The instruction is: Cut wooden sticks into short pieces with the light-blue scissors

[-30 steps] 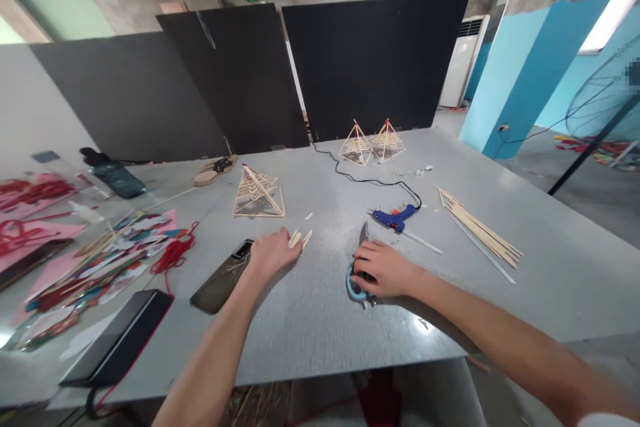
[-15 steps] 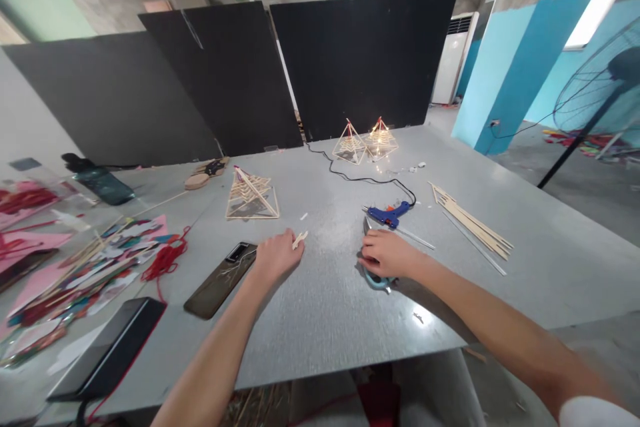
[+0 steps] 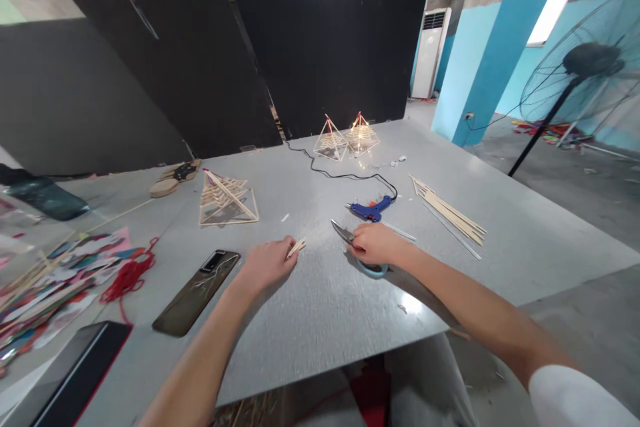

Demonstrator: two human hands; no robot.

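Several short wooden sticks [image 3: 297, 248] poke out from between the closed fingers of my left hand [image 3: 267, 260], low over the table. My right hand [image 3: 375, 243] grips a pair of scissors [image 3: 342, 232] with pale blue handles, partly covered by the fingers; the blades point to the far left. Just beyond that hand lies a blue glue gun [image 3: 371, 208] with a black cord. A stick pyramid [image 3: 229, 200] stands beyond my left hand. Two smaller-looking pyramids, one unlit [image 3: 331, 140] and one wrapped in glowing lights [image 3: 362, 137], stand at the back.
A bundle of long sticks [image 3: 450, 210] lies to the right. On the left are a phone [image 3: 196, 293], red yarn [image 3: 131, 275], a pile of coloured scraps [image 3: 65, 280], a black box-like object [image 3: 75, 373] and a dark bottle [image 3: 45, 197]. Black boards [image 3: 330, 57] close off the table's back.
My right hand has lifted the scissors a little and turned their blades to the left. The sticks stay in my left hand. The view has swung to the right.
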